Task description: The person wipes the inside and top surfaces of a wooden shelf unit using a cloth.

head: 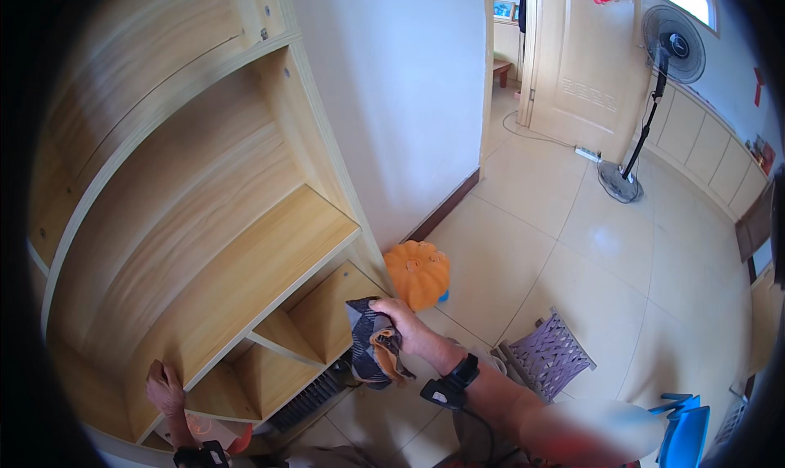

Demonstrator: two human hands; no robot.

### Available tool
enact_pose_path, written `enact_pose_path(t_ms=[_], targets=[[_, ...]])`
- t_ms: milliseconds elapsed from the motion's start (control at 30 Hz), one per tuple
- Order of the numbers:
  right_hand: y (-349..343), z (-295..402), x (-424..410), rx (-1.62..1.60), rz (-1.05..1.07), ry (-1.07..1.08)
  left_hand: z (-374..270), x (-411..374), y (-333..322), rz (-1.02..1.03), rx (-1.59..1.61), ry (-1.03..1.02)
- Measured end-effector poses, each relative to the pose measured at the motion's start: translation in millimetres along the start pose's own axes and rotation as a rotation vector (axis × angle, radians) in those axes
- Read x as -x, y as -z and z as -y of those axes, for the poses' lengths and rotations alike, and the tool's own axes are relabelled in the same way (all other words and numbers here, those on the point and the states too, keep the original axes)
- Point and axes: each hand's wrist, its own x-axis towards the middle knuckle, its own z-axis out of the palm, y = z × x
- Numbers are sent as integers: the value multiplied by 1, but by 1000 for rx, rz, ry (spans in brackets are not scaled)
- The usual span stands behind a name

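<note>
A bunched cloth [374,351], patterned in dark grey with an orange-brown part, is gripped in my right hand [398,324]. That hand is in front of the lower compartments of a light wooden shelf unit [245,271], and a black band with a small device is strapped to its wrist. My left hand [165,388] rests with curled fingers at the front edge of the wide shelf board; whether it grips the board is hidden. Lower cubbies [270,370] with a slanting divider lie under that board. The wide compartment above it holds nothing visible.
An orange pumpkin-shaped object [417,275] stands on the tiles by the wall corner. Nearby are a stool with a purple woven seat [549,351] and a blue plastic object [684,431]. Farther off stand a pedestal fan [650,100], a power strip [587,154] and a door [582,69].
</note>
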Motion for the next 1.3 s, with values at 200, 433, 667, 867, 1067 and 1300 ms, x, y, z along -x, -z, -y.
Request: enact_pose_path(t_ms=[200,433,667,867,1067,1300], targets=[[-7,-7,-5,40,-65,32,4,0,0,0,-5,6],[1,-12,-8,49,-26,60,0,1,1,-8,16,3],[3,-15,-8,178,-147,-70,3,-1,-2,4,-1,5],[1,-16,-7,726,-92,207,5,0,-2,-11,2,-2],[14,-29,-18,594,-176,148,1,-1,0,29,8,31],[-5,-16,-10,177,-127,-84,2,-1,0,12,-16,39]])
